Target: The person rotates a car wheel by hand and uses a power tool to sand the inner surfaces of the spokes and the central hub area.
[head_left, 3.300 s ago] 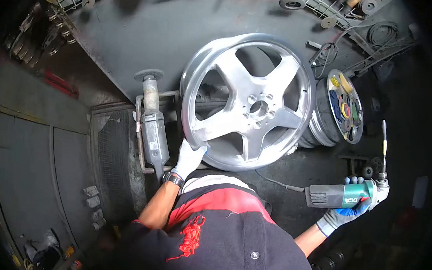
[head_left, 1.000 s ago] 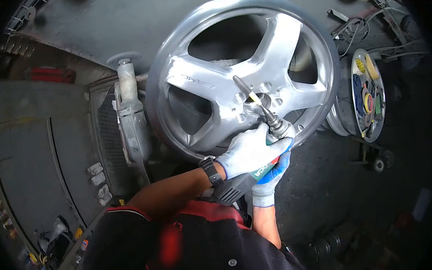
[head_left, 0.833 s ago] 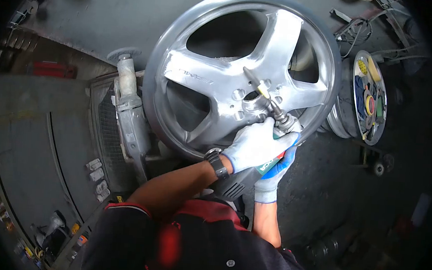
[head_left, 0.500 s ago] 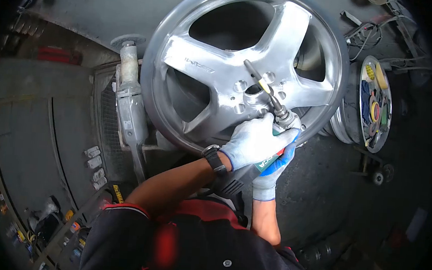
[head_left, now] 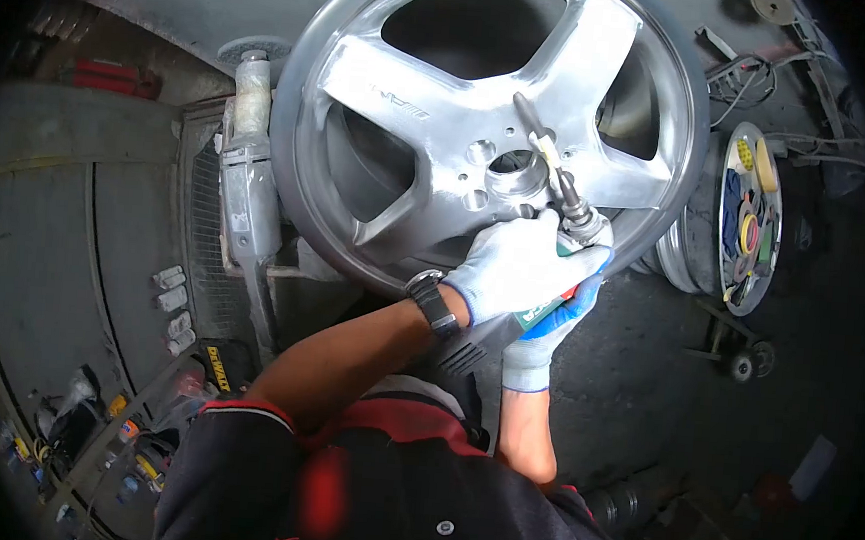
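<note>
A large bare-metal alloy wheel (head_left: 394, 107) with broad spokes faces me. My left hand (head_left: 518, 271), in a white glove with a watch at the wrist, is closed over the top of a green straight grinder (head_left: 531, 318). Underneath and to the right, my right hand (head_left: 575, 310), in a white and blue glove, is wrapped around the same tool. The grinder's chuck and thin shaft (head_left: 568, 191) point up across the wheel hub. At its end, a grey rod-like bit (head_left: 526, 114) lies over the spoke area; contact cannot be made out.
Left of the wheel stands a dusty grey machine (head_left: 252, 197) with a round disc. Another wheel rim (head_left: 727, 291) on the right holds tapes and abrasive pieces. Cables (head_left: 741, 86) hang at upper right, and a yellow-lettered case (head_left: 213, 367) sits lower left.
The grinder's bit has shifted slightly up and right over the wheel, leaving more of the hub hole visible. Both hands keep their hold. The whole view has shifted a little.
</note>
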{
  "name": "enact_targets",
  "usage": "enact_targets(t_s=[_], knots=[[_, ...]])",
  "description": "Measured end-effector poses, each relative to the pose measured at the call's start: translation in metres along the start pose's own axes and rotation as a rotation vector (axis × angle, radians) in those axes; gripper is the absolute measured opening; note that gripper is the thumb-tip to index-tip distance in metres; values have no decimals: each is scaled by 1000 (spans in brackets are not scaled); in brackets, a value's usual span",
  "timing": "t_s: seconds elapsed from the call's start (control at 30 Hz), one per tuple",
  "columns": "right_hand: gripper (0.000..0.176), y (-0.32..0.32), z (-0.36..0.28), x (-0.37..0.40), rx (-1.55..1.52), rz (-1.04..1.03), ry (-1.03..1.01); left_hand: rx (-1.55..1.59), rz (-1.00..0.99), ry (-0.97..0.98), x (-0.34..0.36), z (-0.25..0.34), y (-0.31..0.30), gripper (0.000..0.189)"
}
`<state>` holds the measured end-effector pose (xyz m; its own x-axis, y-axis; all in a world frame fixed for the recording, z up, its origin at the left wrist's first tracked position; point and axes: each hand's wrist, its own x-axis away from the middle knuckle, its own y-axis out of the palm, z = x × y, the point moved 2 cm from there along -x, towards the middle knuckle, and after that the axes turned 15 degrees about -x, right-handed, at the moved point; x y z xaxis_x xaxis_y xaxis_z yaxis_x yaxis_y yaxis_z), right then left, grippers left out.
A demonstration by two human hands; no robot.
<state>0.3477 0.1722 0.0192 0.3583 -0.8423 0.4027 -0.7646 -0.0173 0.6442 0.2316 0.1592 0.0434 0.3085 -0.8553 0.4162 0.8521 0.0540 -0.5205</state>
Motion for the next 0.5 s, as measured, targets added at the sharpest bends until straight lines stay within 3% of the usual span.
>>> enact_targets(t_s=[0.07,0.1,0.17,0.4,0.5], knots=[[60,4,-1,2,-57,-17,41,-52,-21,30,-3,3,-2,76],[61,6,-1,4,18,41,9,-70,87,104,-2,3,0,74],[62,3,-2,3,95,97,-22,-29,61,75,0,-1,3,74],[59,20,-10,-3,195,-54,-159,48,-18,40,-4,2,-1,80],[56,16,-15,-12,184,-75,-141,27,51,82,-11,8,-4,81]])
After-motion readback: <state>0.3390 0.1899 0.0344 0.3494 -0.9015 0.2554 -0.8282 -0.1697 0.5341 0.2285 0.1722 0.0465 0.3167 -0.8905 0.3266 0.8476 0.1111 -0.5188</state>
